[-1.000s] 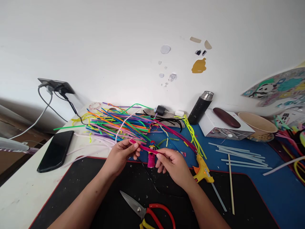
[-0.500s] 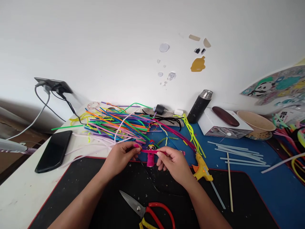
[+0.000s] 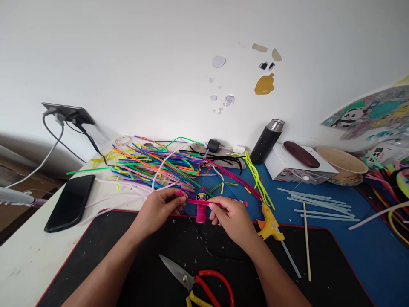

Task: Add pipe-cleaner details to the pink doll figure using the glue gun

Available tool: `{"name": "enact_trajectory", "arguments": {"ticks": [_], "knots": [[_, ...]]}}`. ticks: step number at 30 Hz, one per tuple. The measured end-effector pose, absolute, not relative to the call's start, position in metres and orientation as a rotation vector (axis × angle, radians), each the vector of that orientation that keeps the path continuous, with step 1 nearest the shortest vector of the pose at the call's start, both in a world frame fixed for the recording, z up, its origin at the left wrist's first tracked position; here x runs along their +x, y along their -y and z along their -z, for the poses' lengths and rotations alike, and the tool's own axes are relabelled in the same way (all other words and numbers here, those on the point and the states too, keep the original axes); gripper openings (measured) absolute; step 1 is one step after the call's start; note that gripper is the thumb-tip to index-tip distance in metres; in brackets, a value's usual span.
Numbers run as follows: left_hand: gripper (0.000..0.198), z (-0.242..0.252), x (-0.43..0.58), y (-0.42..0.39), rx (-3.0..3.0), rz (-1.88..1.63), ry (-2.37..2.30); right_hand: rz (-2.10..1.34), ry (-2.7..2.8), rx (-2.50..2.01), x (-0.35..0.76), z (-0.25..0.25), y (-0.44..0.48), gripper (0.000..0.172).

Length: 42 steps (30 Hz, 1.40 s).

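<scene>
Between my two hands stretches a pink pipe cleaner [image 3: 197,201], held roughly level. My left hand [image 3: 163,209] pinches its left end, where a short pink tip pokes out above the fingers. My right hand [image 3: 232,217] is closed on the other end, its fingers curled under. Just behind the strip stands or lies a small figure [image 3: 201,209] with a fuzzy pink body, a black-and-white face and a red and blue top; the strip crosses in front of it. Below my hands, scissors [image 3: 191,279] with red and yellow handles lie on the black mat [image 3: 143,273].
Many coloured pipe cleaners [image 3: 159,164] are heaped behind my hands. At right are a yellow glue gun [image 3: 270,226], glue sticks [image 3: 319,204], a wooden stick [image 3: 306,243], a black flask [image 3: 266,143], a white box [image 3: 300,170] and a bowl [image 3: 341,164]. A phone [image 3: 70,202] lies left.
My left hand has shifted slightly left along with the pipe cleaner's end. My right hand has barely moved. The whole view has shifted a little.
</scene>
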<state>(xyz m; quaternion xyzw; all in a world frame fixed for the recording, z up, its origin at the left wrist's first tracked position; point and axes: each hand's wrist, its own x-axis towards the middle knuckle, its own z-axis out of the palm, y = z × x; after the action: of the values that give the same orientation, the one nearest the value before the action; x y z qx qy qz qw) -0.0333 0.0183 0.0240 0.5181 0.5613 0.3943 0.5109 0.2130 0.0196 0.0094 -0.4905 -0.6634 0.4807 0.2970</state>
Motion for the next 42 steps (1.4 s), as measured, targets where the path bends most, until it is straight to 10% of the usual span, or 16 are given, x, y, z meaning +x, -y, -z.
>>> {"name": "enact_trajectory", "arguments": {"ticks": [42], "knots": [[0.051,-0.008,-0.006,-0.009,1.067,-0.894,-1.213,-1.487,1.449,-1.209,0.204,-0.012,-0.016,0.03]]}}
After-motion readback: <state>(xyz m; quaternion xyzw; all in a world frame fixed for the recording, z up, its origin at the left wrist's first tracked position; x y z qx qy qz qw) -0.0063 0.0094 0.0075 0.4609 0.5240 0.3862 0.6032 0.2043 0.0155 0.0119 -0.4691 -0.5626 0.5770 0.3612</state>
